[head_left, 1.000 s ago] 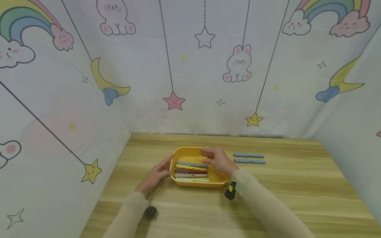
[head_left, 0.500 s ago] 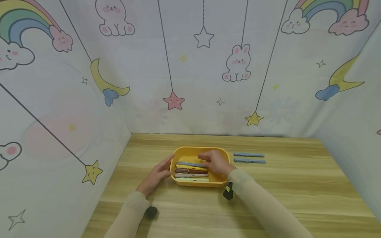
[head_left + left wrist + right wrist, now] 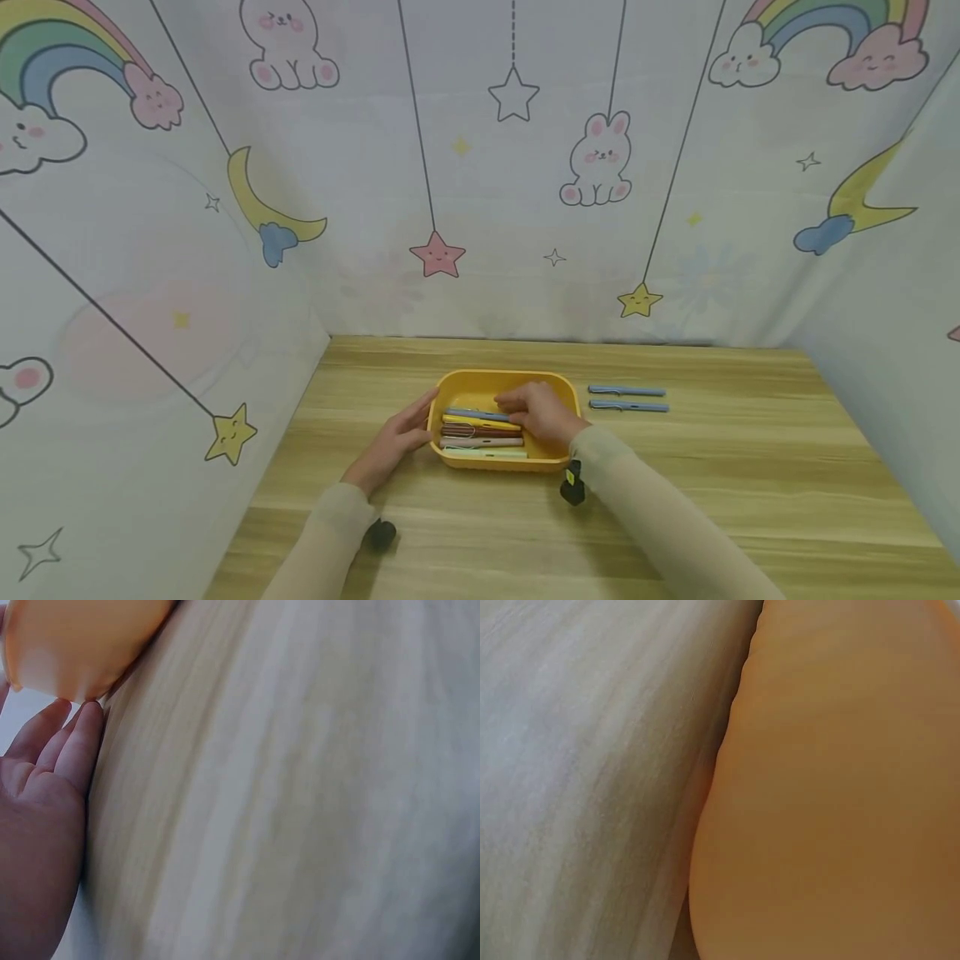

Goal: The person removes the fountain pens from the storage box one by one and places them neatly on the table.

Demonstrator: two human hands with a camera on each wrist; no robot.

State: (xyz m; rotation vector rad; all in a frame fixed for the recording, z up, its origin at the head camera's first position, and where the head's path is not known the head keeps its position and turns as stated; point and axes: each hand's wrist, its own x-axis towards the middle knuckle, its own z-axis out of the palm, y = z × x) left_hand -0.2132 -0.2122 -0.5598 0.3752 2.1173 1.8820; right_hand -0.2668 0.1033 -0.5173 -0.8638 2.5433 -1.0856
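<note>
A yellow plastic box (image 3: 468,385) stands on the wooden table, with several pens lying side by side in its left part. My left hand (image 3: 390,442) rests against the box's left end, fingers fairly straight, touching its wall. In the left wrist view those fingertips meet the box's orange-looking side (image 3: 90,652). Reaching into the box, my right hand (image 3: 546,412) has thumb and fingers at the right end of the blue pen (image 3: 472,414), pinching it there; the hand covers that end. The right wrist view shows only the box's outer wall (image 3: 825,787) and the table.
Two blue pens (image 3: 627,391) lie parallel on the table, right of the box. In the box, a yellow pen (image 3: 480,422), brown pens, a greyish pen (image 3: 480,442) and a pale green pen (image 3: 487,454) lie nearest me. Patterned cloth (image 3: 525,300) walls the table's back and sides.
My right hand has lowered into the box and shifted slightly left, its fingers closing in on the blue pen's right end. The left hand has stayed at the box's left end.
</note>
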